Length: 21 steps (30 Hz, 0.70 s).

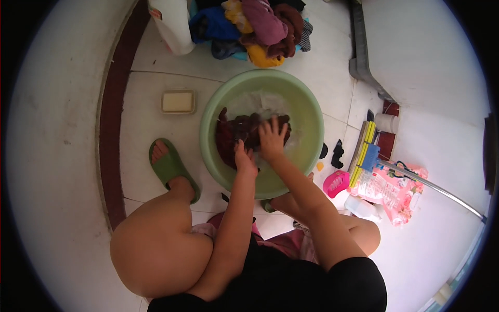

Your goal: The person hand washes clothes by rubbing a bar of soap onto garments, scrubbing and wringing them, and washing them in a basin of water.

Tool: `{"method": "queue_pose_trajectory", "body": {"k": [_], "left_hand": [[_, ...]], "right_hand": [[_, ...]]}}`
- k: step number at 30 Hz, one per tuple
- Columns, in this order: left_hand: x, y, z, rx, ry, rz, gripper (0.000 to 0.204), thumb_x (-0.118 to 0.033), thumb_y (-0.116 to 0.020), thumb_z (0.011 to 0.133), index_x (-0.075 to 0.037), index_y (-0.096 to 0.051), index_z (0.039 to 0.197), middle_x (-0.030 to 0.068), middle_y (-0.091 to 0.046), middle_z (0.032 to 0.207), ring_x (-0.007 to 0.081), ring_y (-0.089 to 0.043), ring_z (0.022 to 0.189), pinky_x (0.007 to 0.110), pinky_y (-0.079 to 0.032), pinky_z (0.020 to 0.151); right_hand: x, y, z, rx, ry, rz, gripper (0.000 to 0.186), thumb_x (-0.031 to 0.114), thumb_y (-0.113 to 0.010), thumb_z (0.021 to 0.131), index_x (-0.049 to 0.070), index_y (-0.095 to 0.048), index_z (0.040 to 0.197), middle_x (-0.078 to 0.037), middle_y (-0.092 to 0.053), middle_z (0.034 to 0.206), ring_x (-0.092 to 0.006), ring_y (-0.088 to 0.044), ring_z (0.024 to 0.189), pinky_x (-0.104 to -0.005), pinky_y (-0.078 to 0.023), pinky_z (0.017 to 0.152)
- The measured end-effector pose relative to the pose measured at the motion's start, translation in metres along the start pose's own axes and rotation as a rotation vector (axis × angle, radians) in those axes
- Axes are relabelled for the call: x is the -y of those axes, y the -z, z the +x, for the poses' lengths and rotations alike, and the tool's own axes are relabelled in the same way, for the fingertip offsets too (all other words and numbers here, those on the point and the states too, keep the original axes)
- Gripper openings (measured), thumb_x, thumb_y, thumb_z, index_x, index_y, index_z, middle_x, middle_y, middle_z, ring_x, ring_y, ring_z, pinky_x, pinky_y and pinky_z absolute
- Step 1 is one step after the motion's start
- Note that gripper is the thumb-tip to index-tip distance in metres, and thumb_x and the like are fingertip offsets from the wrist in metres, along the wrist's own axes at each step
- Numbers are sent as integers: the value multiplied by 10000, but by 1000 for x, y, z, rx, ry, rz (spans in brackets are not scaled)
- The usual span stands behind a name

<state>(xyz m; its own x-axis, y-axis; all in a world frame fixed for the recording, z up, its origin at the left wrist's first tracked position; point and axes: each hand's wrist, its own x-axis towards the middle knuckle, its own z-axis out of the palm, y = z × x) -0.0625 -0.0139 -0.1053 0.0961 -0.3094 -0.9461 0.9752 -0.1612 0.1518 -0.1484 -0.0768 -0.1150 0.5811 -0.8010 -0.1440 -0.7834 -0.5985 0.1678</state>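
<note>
Now both hands — left hand [244,158], right hand [271,139] — press dark garment [244,130].

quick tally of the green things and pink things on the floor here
Green: 2, the wash basin and the slipper.
Pink: 2, the scrub brush and the refill pouch.
Total: 4.

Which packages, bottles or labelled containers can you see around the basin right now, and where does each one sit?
Pink pouch: floor right of the green basin, soft flat pack, pink with pale print.
White jug: top left beyond the basin, tall plastic, red label patch.
Soap dish: left of the basin, shallow rectangular tray, pale bar inside.
No signs or screens.
</note>
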Motion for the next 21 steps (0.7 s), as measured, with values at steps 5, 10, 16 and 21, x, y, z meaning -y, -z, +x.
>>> {"method": "queue_pose_trajectory", "body": {"k": [5,10,16,21], "left_hand": [[-2,-1,2,-59,75,82,738,-476,-568,869,-177,-231,1453,85,-333,1421,298,-331,1288,383,-236,1056],[-12,-2,-1,96,270,32,673,-532,-565,857,-114,-394,1356,114,-431,1344,314,-425,1201,437,-341,995],[-10,25,33,1341,295,-398,443,-437,-460,938,-61,-552,1154,92,-595,1097,291,-560,1020,410,-449,900],[17,-22,-18,387,286,-127,427,-389,-393,972,-67,-510,1226,68,-571,1187,271,-537,1092,398,-432,943]], "right_hand": [[-28,-3,12,78,-107,62,353,197,-677,677,117,-587,1009,-53,-541,1043,-238,-434,1187,-653,-91,1068],[-8,27,-6,287,-83,539,443,278,-707,548,60,-611,922,-109,-602,939,-321,-548,982,-572,-283,996],[39,142,-47,10,190,994,307,231,-704,557,30,-503,672,-179,-543,654,-397,-550,643,-443,-449,593],[-13,76,12,-49,-533,827,399,389,-694,713,23,-610,848,-229,-633,774,-399,-624,757,-458,-491,642]]}}
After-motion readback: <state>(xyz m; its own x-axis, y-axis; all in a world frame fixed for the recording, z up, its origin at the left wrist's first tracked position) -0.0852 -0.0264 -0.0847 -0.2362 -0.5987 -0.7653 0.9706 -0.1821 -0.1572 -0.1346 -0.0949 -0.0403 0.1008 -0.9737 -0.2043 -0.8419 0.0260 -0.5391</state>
